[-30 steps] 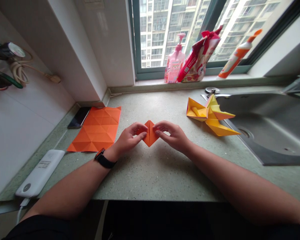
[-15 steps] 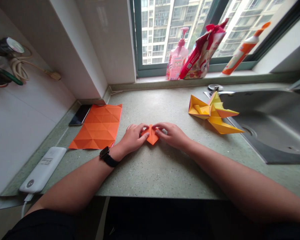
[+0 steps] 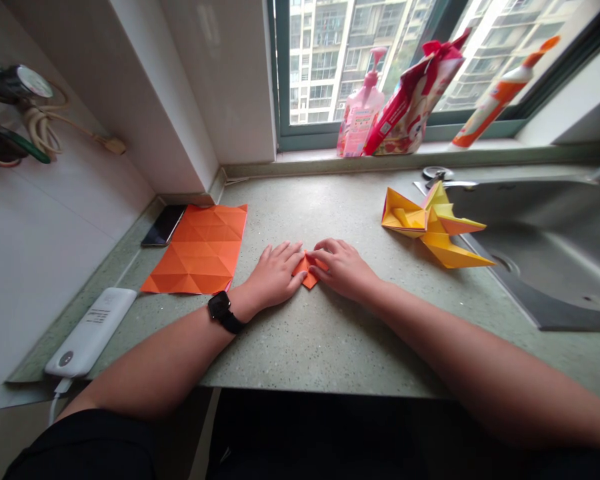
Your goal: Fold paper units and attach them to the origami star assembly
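A small folded piece of orange paper lies flat on the speckled green stone counter, partly hidden under my fingers. My left hand touches its left side with the fingertips. From the right, my right hand lies over its upper right part. A black watch circles my left wrist. To the left lies a flat orange sheet creased into triangles, and a folded yellow-and-orange paper model stands to the right.
A black phone and a white power bank lie at the left. A steel sink with scissors behind it is at the right. A pink soap pump, a red bag and an orange tube stand on the sill.
My hands have closed in over the orange paper, which now looks smaller and more covered. My left hand has flattened, and the whole view has shifted slightly.
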{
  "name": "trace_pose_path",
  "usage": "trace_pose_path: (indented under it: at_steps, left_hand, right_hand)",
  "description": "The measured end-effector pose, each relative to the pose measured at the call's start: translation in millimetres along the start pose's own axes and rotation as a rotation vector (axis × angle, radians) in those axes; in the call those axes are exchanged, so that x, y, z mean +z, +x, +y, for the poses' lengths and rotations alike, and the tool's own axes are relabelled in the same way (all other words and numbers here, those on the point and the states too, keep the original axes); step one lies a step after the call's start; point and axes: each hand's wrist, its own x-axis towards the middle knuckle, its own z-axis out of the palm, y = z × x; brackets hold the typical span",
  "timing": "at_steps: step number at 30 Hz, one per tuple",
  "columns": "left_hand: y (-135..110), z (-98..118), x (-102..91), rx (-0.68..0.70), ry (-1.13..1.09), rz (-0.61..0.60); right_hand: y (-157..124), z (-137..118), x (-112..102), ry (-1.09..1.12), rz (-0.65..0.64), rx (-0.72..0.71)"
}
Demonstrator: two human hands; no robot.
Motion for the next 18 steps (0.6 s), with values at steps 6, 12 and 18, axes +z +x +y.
trace_pose_path:
  at_steps: [6, 12, 18]
  left_hand:
    - [0.5, -4.1, -1.1, 0.043, -0.016, -0.066]
    - [1.2, -5.8, -7.7, 0.000, -0.028, -0.135]
    - [2.2, -9.3, -11.4, 0.024, -0.028, -0.148]
  right_hand:
    - [-1.4, 3.3, -2.5, -0.034, -0.065, -0.048]
    - [-1.6, 5.4, -6.9, -0.055, -0.122, -0.044]
    - [-0.8, 9.3, -7.3, -0.042, -0.143, -0.053]
